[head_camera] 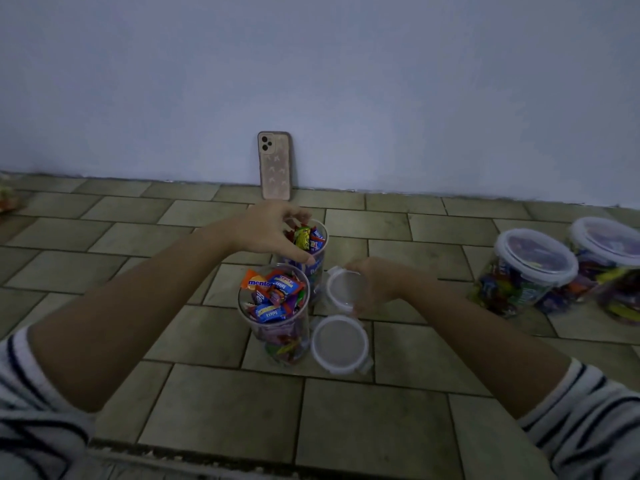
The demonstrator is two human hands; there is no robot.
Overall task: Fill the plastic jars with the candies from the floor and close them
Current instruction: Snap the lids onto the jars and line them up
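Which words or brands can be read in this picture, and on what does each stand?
"mento", last letter hidden: orange wrapper in the near jar.
Too blurred to read: blue wrappers in that jar, print inside the far jar, closed jars.
No text: phone, held lid, floor lid.

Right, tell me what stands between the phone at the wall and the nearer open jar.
In the head view, the farther open jar stands there, packed with candies, with the left hand curled round its top.
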